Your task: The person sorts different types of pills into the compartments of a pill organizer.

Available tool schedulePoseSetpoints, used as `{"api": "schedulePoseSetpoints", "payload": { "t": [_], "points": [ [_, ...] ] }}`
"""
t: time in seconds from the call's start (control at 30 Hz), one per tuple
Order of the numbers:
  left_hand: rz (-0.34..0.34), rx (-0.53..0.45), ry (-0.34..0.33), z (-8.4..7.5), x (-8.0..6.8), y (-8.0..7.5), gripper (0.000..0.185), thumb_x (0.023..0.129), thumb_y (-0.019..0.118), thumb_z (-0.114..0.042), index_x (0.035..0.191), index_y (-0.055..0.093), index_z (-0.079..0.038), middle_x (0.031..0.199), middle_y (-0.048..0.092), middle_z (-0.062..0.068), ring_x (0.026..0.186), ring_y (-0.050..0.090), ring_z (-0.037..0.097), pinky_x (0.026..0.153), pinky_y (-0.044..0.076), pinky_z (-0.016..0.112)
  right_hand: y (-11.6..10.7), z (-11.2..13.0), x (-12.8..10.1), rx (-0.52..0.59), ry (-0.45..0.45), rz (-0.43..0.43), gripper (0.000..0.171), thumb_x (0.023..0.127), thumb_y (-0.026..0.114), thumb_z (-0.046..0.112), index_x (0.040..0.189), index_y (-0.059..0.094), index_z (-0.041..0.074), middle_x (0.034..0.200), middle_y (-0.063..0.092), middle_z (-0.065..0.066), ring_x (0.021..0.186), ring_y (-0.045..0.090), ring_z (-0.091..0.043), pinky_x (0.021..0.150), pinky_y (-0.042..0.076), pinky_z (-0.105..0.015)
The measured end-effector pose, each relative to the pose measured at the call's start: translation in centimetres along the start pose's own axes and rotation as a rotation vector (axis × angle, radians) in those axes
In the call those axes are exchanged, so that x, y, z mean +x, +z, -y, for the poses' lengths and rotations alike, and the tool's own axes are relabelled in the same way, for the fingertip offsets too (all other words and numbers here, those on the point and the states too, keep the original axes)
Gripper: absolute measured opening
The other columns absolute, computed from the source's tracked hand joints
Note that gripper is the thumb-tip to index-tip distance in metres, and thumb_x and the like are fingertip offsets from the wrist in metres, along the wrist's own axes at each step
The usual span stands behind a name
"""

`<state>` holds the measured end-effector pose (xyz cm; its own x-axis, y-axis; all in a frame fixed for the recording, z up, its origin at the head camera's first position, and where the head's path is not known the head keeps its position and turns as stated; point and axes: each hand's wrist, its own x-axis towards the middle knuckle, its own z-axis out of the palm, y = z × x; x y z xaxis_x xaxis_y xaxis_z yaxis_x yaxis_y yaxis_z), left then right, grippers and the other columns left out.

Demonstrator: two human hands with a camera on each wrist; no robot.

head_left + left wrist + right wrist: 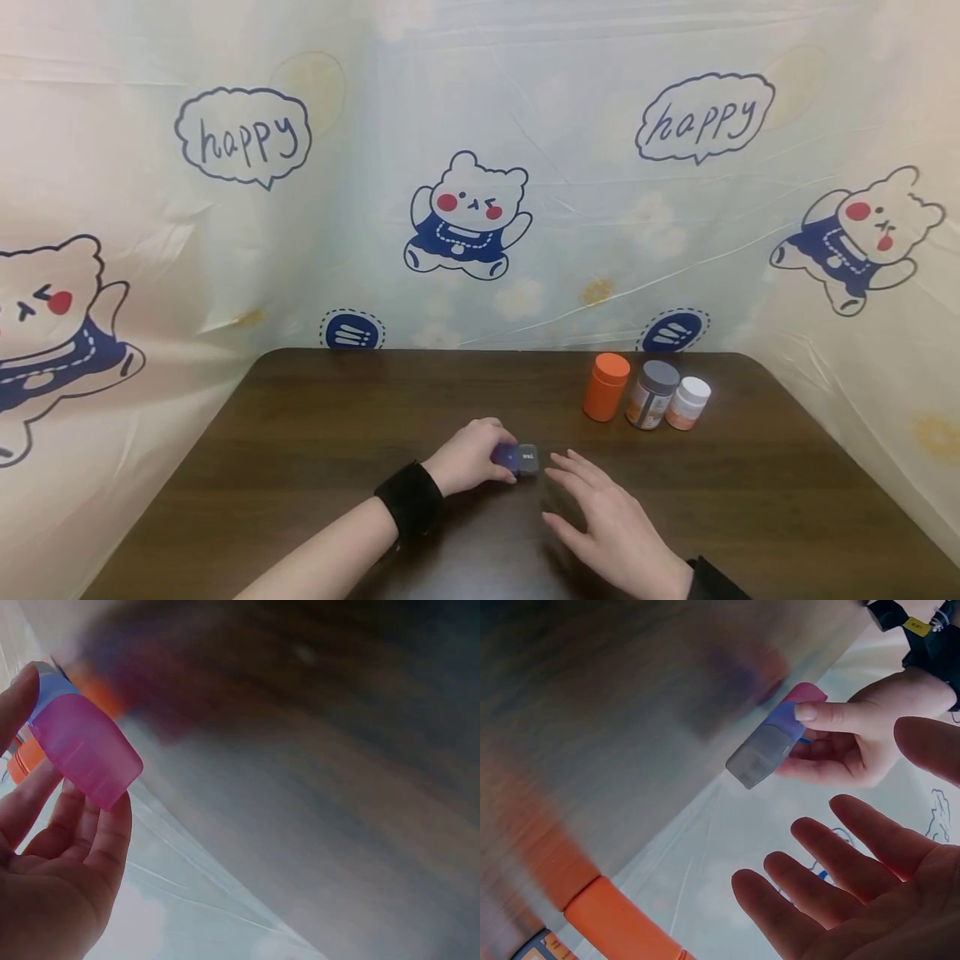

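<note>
At table centre, the left hand (468, 457) is pinching a small coloured case (517, 458) resting on the wood. The right hand (611, 521) is hovering beside it, fingers spread, holding nothing. Behind, 3 bottles (648, 394) are standing capped and untouched; the case is looking unopened.

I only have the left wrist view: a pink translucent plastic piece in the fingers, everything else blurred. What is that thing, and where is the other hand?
Observer: It is a small segmented plastic pill case, pink, blue and grey sections; the left hand grips its pink end on the dark wooden table.
Operator: And the right hand?
Observer: The right hand hovers open beside the case, fingers spread, not touching it.
Operator: That orange blur behind?
Observer: An orange plastic bottle stands upright at the far right of the table, with a grey-lidded jar and a white-capped bottle beside it.
</note>
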<state>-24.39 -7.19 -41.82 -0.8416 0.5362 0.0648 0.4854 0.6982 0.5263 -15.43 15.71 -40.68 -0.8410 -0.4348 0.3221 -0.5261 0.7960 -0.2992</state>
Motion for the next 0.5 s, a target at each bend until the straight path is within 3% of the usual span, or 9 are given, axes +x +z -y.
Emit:
{"api": "schedulePoseSetpoints", "payload": {
  "t": [0.3,0.4,0.5],
  "points": [
    [0.032,0.092,-0.011,-0.9,0.2,0.4,0.046,0.083,0.091,-0.025,0.12,0.075,-0.004,0.111,0.071,0.007,0.092,0.063,0.012,0.084,0.059,0.024,0.0,-1.0,0.9,-0.027,-0.01,0.063,0.044,0.091,0.082,0.028,0.128,0.072,0.007,0.14,0.07,-0.01,0.138,0.061,-0.035,0.104,0.056,-0.055],
    [0.031,0.111,-0.002,-1.0,0.2,0.4,0.051,0.082,0.092,-0.028,0.122,0.074,-0.003,0.111,0.071,0.007,0.093,0.064,0.012,0.084,0.059,0.024,-0.4,-1.4,1.8,-0.06,-0.07,0.075,0.044,0.092,0.081,0.026,0.129,0.072,0.005,0.139,0.07,-0.013,0.136,0.062,-0.036,0.103,0.056,-0.055],
    [0.025,0.112,0.008,-1.1,0.3,0.3,0.056,0.082,0.092,-0.03,0.125,0.072,-0.001,0.112,0.07,0.008,0.092,0.064,0.012,0.083,0.059,0.023,-0.4,-2.1,3.1,-0.142,-0.205,0.057,0.042,0.092,0.082,0.023,0.128,0.072,0.004,0.136,0.072,-0.014,0.133,0.065,-0.034,0.102,0.058,-0.051]
  ]
}}
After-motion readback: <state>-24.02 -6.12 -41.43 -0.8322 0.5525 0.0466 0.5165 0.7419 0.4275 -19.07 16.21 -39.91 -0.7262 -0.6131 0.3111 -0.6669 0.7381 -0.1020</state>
